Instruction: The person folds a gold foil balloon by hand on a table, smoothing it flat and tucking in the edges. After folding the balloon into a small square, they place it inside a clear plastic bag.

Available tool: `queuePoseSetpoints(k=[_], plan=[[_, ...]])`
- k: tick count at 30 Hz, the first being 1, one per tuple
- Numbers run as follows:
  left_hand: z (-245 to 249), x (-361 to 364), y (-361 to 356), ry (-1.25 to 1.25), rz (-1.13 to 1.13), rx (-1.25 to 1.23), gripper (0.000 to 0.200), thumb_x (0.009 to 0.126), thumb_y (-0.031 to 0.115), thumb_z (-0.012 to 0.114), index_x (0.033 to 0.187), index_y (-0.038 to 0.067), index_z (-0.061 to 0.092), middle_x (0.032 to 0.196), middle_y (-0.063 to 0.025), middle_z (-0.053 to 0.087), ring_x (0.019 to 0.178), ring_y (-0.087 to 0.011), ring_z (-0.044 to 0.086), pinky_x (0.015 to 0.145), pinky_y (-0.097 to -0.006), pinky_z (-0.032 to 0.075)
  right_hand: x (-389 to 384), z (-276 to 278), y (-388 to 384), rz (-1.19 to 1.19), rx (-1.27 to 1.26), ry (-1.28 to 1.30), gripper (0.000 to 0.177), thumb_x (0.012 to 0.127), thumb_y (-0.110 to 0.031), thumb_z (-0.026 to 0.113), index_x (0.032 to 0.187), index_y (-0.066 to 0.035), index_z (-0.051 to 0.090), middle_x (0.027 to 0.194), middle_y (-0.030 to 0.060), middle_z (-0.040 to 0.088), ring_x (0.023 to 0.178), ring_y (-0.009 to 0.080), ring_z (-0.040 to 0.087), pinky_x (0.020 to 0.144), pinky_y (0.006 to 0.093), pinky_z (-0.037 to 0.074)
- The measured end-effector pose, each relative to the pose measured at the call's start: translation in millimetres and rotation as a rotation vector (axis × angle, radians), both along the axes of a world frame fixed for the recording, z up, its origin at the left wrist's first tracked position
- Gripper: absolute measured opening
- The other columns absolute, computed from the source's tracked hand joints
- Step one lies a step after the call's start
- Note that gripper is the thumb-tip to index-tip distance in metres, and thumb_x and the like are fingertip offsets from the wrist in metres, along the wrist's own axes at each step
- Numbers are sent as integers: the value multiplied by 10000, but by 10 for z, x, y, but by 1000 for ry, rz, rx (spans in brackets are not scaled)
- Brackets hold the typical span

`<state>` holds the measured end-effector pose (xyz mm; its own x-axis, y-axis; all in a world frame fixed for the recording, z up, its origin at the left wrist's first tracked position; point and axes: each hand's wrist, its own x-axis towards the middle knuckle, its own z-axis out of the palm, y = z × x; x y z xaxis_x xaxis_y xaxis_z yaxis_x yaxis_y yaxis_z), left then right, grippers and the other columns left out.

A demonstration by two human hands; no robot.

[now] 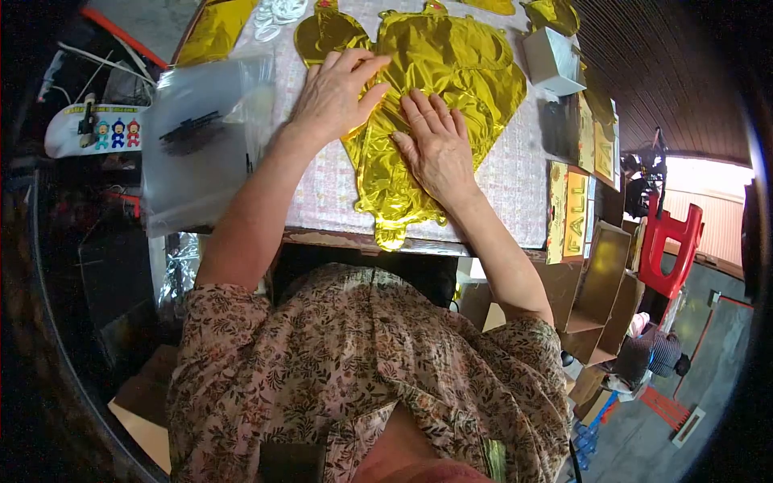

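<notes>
A shiny gold foil balloon [451, 60], flat and creased, lies on the table with its narrow end at the front edge. My left hand [334, 92] rests along the balloon's left side, thumb and index finger apart. My right hand [437, 149] is laid palm down on the lower middle of the foil, fingers stretched out. Beyond my left hand lies a rounded gold foil piece [322, 34].
Clear plastic bags [213, 173] cover the table's left side. White ribbon or string [278, 14] lies at the back, near more gold foil [216, 32]. On the right are a white box [554, 63], printed cards [576, 213], cardboard boxes [600, 278] and a red plastic stool [667, 249].
</notes>
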<state>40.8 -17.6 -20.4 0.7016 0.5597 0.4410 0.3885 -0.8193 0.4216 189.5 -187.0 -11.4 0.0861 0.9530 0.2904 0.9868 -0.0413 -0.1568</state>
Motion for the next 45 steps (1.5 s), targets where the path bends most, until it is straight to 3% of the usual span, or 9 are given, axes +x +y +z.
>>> queuePoseSetpoints(k=[24, 26, 27, 28, 30, 32, 34, 40, 45], plan=[[52, 3, 274, -36, -27, -59, 328, 984, 304, 661, 1256, 126, 709, 1326, -108, 646, 1199, -324, 616, 980, -504, 492, 12, -49, -41, 25, 56, 2, 541, 1009, -369, 615, 1445, -55, 553, 1526, 145, 521, 1410, 369, 465, 1149, 577, 330], [489, -84, 327, 337, 272, -535, 275, 977, 234, 645, 1183, 62, 704, 1165, -133, 728, 1017, -332, 708, 899, -505, 546, 4, -63, -46, 15, 66, 1, 540, 1009, -372, 611, 1442, -54, 556, 1522, 141, 526, 1407, 368, 467, 1147, 582, 332], [475, -200, 399, 421, 138, -114, 272, 961, 149, 621, 1176, -15, 655, 998, -159, 752, 868, -305, 740, 793, -457, 588, 2, -71, -53, 18, 70, 5, 540, 1009, -372, 611, 1442, -54, 556, 1522, 141, 526, 1407, 368, 467, 1147, 582, 332], [506, -287, 336, 425, 142, -109, 272, 961, 149, 621, 1176, -15, 655, 998, -159, 752, 868, -305, 740, 793, -457, 588, 6, -77, -55, 15, 69, 8, 540, 1009, -374, 610, 1444, -57, 556, 1524, 139, 524, 1410, 368, 465, 1146, 586, 331], [640, -466, 138, 403, 225, -630, 321, 961, 100, 591, 1240, -59, 581, 1002, -195, 738, 931, -277, 747, 753, -405, 594, 12, -90, -50, 15, 76, 14, 540, 1010, -377, 609, 1445, -61, 556, 1527, 138, 522, 1413, 367, 462, 1146, 590, 331], [317, -586, 109, 277, 199, -678, 378, 978, 76, 566, 1303, -106, 502, 1076, -252, 704, 947, -285, 748, 770, -381, 610, 23, -110, -45, 15, 78, -1, 536, 1010, -377, 609, 1447, -70, 557, 1532, 140, 518, 1418, 367, 457, 1145, 595, 329], [337, -619, -121, -260, 258, -1110, 421, 1000, 79, 539, 1362, -120, 460, 1206, -281, 653, 995, -305, 735, 828, -385, 622, 39, -132, -46, 20, 87, 12, 535, 1009, -376, 611, 1447, -73, 557, 1533, 141, 517, 1420, 368, 455, 1144, 597, 328], [255, -492, -123, -451, 277, -1468, 395, 1039, 86, 427, 1381, -104, 479, 1233, -244, 645, 1041, -284, 706, 887, -340, 601, 64, -150, -45, 36, 104, 32, 533, 1006, -371, 618, 1439, -65, 560, 1529, 147, 520, 1421, 367, 453, 1145, 598, 325], [136, -439, 111, -162, 55, -1171, 321, 1036, 86, 467, 1323, 17, 594, 1182, -149, 677, 996, -239, 695, 864, -333, 568, 62, -161, -48, 33, 121, 51, 524, 1005, -361, 619, 1428, -56, 564, 1522, 150, 524, 1416, 365, 459, 1145, 597, 324]])
